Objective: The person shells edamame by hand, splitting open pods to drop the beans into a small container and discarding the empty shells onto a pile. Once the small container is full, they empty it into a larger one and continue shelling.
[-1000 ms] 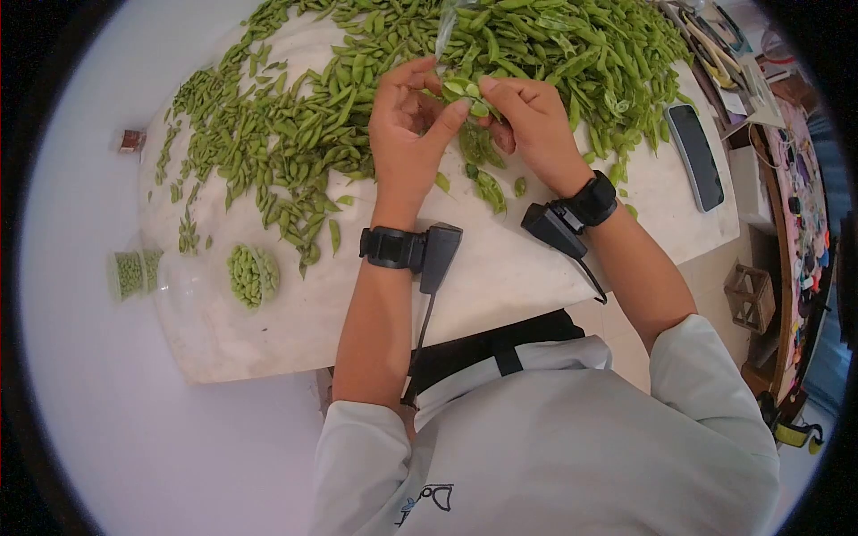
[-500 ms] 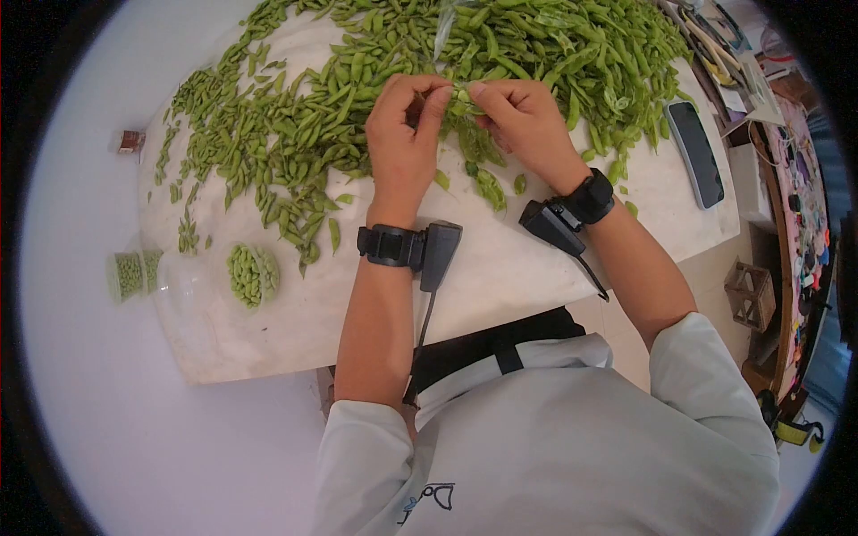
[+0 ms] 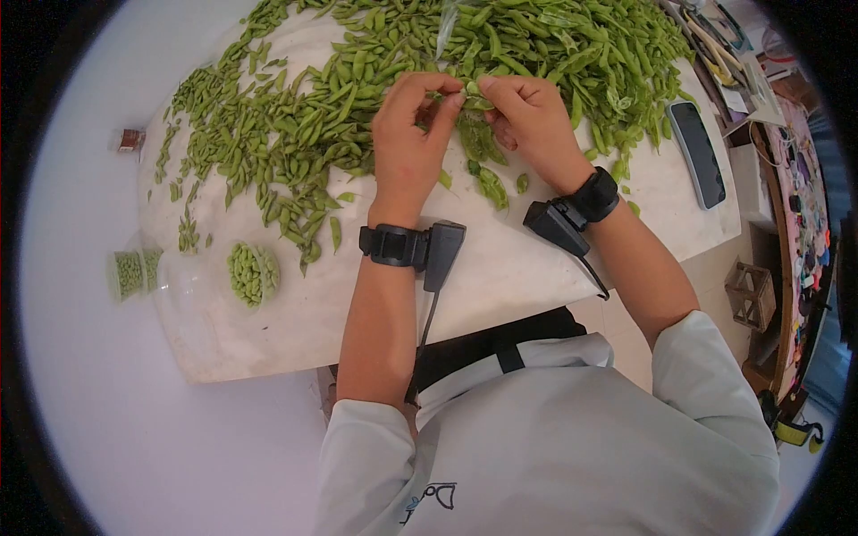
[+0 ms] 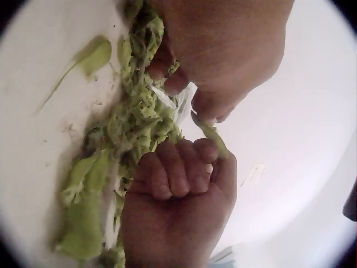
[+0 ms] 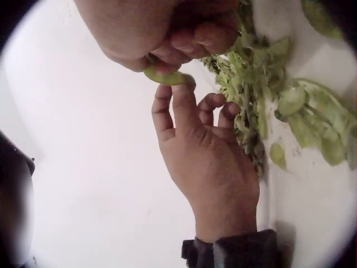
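**Pod (image 3: 471,92) pinched at both ends, raised over the counter (image 3: 500,268)**

The pod's long axis runs side to side, one end pointing to each hand, roughly level. The left hand (image 3: 407,147) closes its grip on one end with thumb and forefinger. The right hand (image 3: 536,125) pinches the other end the same way. This two-point hold likely steadies the pod for splitting. Empty shells (image 3: 487,183) lie directly below, the unshelled heap (image 3: 313,107) just beyond, and a bowl (image 3: 250,272) of beans well apart at left.
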`<control>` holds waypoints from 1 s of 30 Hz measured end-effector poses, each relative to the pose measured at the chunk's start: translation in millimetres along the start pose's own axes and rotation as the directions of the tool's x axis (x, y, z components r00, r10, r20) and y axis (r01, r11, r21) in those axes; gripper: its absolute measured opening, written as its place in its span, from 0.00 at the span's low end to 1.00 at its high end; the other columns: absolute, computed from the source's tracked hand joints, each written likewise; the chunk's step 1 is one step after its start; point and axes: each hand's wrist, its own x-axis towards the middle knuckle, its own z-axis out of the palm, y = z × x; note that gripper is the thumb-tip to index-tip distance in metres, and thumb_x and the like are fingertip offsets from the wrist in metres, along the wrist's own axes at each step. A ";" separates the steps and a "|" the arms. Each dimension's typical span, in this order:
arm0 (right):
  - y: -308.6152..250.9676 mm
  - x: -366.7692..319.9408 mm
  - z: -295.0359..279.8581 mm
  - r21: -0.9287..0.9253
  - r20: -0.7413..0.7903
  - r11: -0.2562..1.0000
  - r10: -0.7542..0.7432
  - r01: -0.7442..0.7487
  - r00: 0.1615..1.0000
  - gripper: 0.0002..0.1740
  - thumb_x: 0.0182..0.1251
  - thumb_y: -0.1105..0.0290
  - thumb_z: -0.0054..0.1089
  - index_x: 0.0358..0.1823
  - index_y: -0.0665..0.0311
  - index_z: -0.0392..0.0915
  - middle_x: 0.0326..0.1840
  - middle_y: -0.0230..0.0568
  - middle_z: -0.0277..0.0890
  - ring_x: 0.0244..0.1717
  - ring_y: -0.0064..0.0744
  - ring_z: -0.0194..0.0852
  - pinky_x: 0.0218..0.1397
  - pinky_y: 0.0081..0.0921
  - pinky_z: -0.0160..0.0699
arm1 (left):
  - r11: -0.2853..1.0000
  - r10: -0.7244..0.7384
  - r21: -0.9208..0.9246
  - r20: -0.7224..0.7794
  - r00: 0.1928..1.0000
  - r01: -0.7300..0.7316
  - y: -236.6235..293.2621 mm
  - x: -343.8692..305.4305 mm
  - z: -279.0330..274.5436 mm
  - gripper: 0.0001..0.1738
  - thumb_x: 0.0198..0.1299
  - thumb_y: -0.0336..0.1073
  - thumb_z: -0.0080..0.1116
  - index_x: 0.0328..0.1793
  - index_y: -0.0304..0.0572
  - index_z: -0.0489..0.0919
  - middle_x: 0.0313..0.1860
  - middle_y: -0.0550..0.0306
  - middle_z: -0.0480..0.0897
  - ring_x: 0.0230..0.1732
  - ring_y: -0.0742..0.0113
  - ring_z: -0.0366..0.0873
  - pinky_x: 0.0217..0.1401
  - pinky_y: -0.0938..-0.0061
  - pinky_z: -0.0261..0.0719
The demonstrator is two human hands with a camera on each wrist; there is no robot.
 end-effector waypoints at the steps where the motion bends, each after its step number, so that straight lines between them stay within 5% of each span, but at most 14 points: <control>1: 0.0 0.1 -0.1 0.003 0.003 1.000 0.000 0.000 1.000 0.22 0.67 0.58 0.51 0.21 0.69 0.73 0.17 0.25 0.67 0.19 0.13 0.57 0.21 0.17 0.57 | 1.000 -0.002 -0.003 0.007 1.000 0.002 -3.7 0.2 0.8 0.07 0.60 0.26 0.56 0.44 0.37 0.74 0.39 0.59 0.78 0.39 0.75 0.74 0.43 0.81 0.74; 8: 1.9 1.8 -1.9 -0.066 0.026 0.998 -0.022 0.024 0.999 0.22 0.67 0.58 0.51 0.21 0.69 0.74 0.16 0.25 0.66 0.19 0.13 0.57 0.21 0.18 0.58 | 0.990 0.006 0.140 0.039 0.999 -0.011 -5.7 -2.6 0.6 0.07 0.66 0.33 0.49 0.47 0.39 0.70 0.35 0.60 0.76 0.32 0.75 0.71 0.35 0.80 0.71; 11: 2.2 2.2 1.5 -0.147 -0.025 0.989 -0.034 0.030 0.999 0.22 0.67 0.58 0.51 0.21 0.70 0.73 0.15 0.26 0.66 0.19 0.14 0.57 0.22 0.20 0.58 | 0.997 -0.009 -0.076 -0.135 0.991 -0.001 -15.1 -3.4 3.3 0.08 0.67 0.34 0.47 0.48 0.39 0.69 0.34 0.61 0.74 0.29 0.76 0.68 0.32 0.80 0.68; 14: 6.2 4.2 -0.3 -0.221 -0.001 0.971 -0.090 0.087 0.996 0.22 0.66 0.58 0.51 0.22 0.71 0.73 0.14 0.28 0.66 0.19 0.15 0.58 0.22 0.21 0.59 | 0.976 0.015 -0.212 -0.114 0.993 -0.039 -12.0 -2.0 4.7 0.09 0.66 0.34 0.48 0.48 0.39 0.68 0.34 0.61 0.73 0.29 0.78 0.65 0.33 0.81 0.67; 20: 6.0 3.1 0.0 -0.236 0.017 0.966 -0.103 0.104 0.995 0.22 0.67 0.58 0.51 0.24 0.73 0.74 0.15 0.29 0.66 0.20 0.15 0.57 0.23 0.21 0.60 | 0.989 -0.068 -0.125 0.052 0.996 0.074 1.6 -3.2 3.1 0.10 0.63 0.32 0.53 0.48 0.38 0.68 0.35 0.61 0.73 0.36 0.78 0.67 0.39 0.83 0.67; 23: 4.1 1.7 3.0 -0.162 -0.010 0.983 -0.095 0.092 0.995 0.22 0.67 0.58 0.51 0.25 0.73 0.74 0.15 0.28 0.65 0.20 0.16 0.57 0.22 0.21 0.59 | 0.986 -0.059 -0.154 0.028 0.998 0.062 -0.9 -1.8 4.7 0.13 0.60 0.34 0.58 0.47 0.38 0.71 0.32 0.59 0.74 0.30 0.75 0.69 0.31 0.82 0.69; 30: 2.4 1.2 1.5 -0.150 0.029 0.986 -0.063 0.066 0.998 0.21 0.68 0.58 0.50 0.27 0.73 0.74 0.16 0.27 0.65 0.21 0.16 0.57 0.23 0.21 0.60 | 0.996 -0.004 -0.086 -0.015 1.000 0.003 -6.8 -1.7 5.5 0.13 0.59 0.33 0.60 0.47 0.37 0.71 0.31 0.60 0.74 0.30 0.75 0.69 0.31 0.81 0.70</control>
